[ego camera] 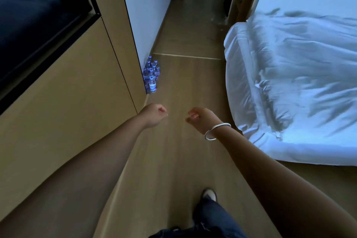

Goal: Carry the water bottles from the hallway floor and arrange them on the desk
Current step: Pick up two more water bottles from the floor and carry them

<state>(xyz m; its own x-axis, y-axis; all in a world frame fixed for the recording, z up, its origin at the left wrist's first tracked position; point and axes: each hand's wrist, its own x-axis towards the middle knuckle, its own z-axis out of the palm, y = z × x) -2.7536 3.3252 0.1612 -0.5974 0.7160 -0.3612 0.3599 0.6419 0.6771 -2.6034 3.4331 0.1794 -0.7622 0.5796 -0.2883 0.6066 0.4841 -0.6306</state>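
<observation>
Several clear water bottles (151, 75) with white caps and purple labels stand in a tight cluster on the wooden floor, against the corner where the white wall meets the wood panelling. Both my arms reach forward above the floor, short of the bottles. My left hand (154, 114) hangs below and slightly right of the cluster, with its fingers loosely curled and nothing in them. My right hand (201, 119), with a silver bangle on the wrist, is further right, its fingers also loosely curled and holding nothing. The desk is not in view.
Wood panelling (63, 102) with a dark screen (32, 19) runs along the left. A bed with rumpled white bedding (293, 75) fills the right. The hallway floor (193, 21) leads ahead to a doorway. My foot (209, 195) is at the bottom.
</observation>
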